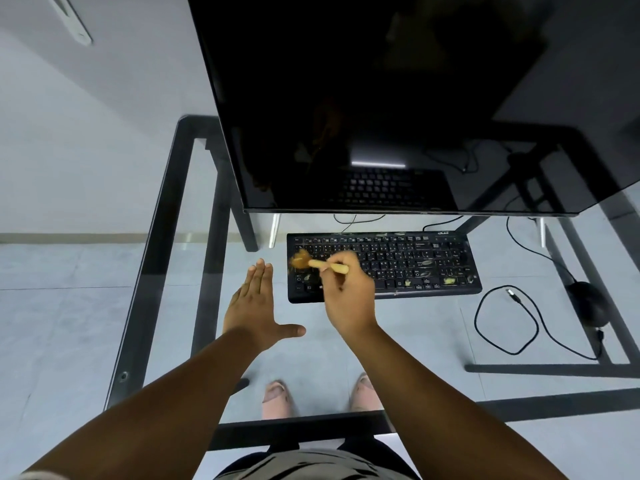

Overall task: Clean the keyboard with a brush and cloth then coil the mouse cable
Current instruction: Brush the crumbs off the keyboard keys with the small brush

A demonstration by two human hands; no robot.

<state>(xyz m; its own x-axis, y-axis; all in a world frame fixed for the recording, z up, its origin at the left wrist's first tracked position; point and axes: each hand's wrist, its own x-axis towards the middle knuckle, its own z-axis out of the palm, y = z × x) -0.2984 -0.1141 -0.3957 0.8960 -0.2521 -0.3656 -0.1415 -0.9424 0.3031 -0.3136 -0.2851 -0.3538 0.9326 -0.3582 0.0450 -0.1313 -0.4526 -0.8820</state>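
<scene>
While monitor [381,98] looms, mouse [588,303], cable [505,323] right

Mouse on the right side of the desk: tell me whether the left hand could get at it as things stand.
Probably not easily. The left hand lies open left of the keyboard, and the mouse sits far right, past the right hand holding the brush. The left would have to cross it.
</scene>
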